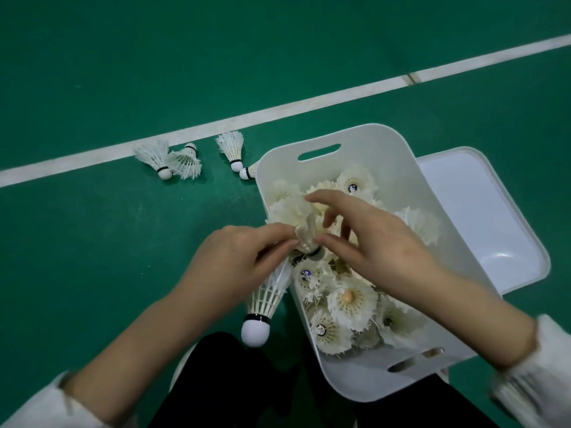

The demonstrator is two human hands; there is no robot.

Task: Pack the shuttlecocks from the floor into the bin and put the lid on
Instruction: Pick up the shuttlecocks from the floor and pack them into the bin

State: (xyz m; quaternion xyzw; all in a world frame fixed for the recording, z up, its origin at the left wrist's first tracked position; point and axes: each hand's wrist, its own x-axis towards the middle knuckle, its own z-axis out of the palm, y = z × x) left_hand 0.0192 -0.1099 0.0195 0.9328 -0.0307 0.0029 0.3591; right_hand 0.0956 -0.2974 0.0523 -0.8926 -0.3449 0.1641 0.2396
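Observation:
The white bin (383, 140) stands on the green floor and holds several white feather shuttlecocks (350, 299). My left hand (228, 261), at the bin's left rim, grips a shuttlecock (267, 293) that hangs cork down outside the bin. Its fingertips also pinch a second shuttlecock (307, 233) over the bin. My right hand (380, 248) hovers above the bin with fingers spread, thumb touching that second shuttlecock. The white lid (482, 211) lies on the floor to the right, partly under the bin. Several shuttlecocks (157, 159) lie on the floor by the white line; one (231, 148) is close to the bin.
A white court line (309, 108) runs diagonally across the green floor behind the bin. My dark trouser legs (216, 381) show at the bottom, right in front of the bin. The bin has handle slots at both ends.

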